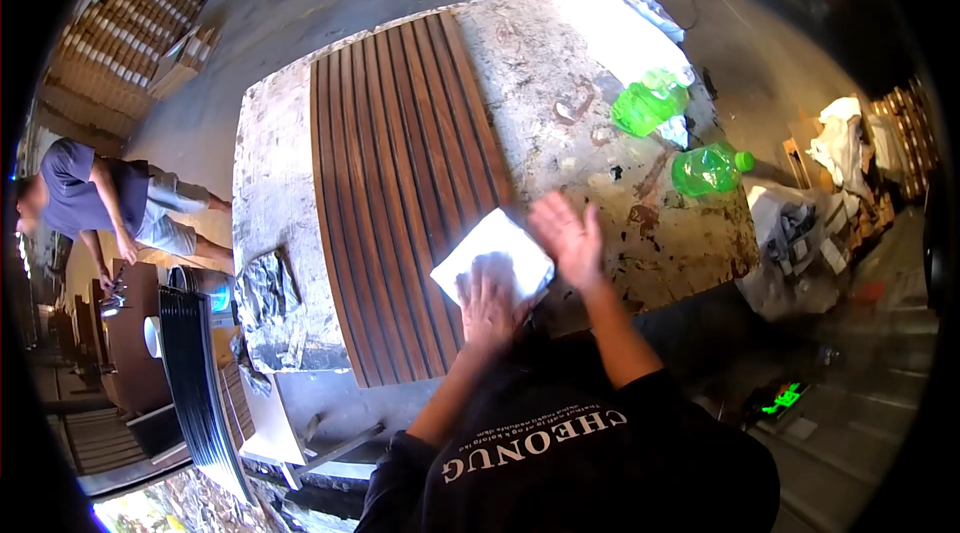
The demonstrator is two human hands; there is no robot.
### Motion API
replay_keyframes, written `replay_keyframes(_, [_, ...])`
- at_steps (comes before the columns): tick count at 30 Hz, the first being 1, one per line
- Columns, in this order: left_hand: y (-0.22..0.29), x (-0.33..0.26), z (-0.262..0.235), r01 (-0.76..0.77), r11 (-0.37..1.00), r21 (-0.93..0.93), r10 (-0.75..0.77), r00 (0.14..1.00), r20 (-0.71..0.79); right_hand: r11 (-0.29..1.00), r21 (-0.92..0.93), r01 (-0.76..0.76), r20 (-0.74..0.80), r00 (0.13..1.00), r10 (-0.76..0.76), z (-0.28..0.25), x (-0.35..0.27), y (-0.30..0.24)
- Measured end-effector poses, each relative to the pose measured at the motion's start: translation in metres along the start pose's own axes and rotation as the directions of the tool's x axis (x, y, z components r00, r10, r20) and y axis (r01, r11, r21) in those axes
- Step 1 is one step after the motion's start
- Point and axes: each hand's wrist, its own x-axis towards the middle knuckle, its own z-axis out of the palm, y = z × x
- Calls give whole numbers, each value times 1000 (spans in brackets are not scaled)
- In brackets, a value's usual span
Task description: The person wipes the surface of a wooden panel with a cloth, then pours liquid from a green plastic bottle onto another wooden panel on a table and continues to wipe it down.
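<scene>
A dark brown slatted wood panel (390,193) lies lengthwise on the worn, stained worktable (545,63). On its near right part is a folded white cloth (500,238), brightly lit. My left hand (487,308) rests on the cloth with its fingers stretched out flat over it. To the right, my right hand (568,241) is held open beside the cloth and the panel's edge, its fingers and thumb apart and slightly blurred. Nothing shows in that hand. The cloth hides the panel surface beneath it.
Two green plastic bottles (708,171) and a heap of white cloth (620,28) sit on the table's right side. Crumpled dark plastic (267,288) lies at its left edge. A person (110,193) stands at the left. Bags and cardboard (800,233) crowd the right.
</scene>
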Motion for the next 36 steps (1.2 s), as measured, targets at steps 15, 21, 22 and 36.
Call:
replay_keyframes(15, [-115,-72,-28,144,802,-579,-438,802,-407,-502,-668,549,576,809,118,73,8,77])
replay_keyframes(21, [-311,-84,-52,543,789,-289,-551,415,-724,-351,-608,712,729,676,110,71,5,60])
replay_keyframes(22, [-332,-77,-55,646,711,-278,-621,392,-679,-287,-706,648,652,752,95,62,2,51])
replay_keyframes(36, [-322,-68,-154,-325,-128,-937,-725,676,-136,-51,-844,534,516,782,-350,44,6,-105])
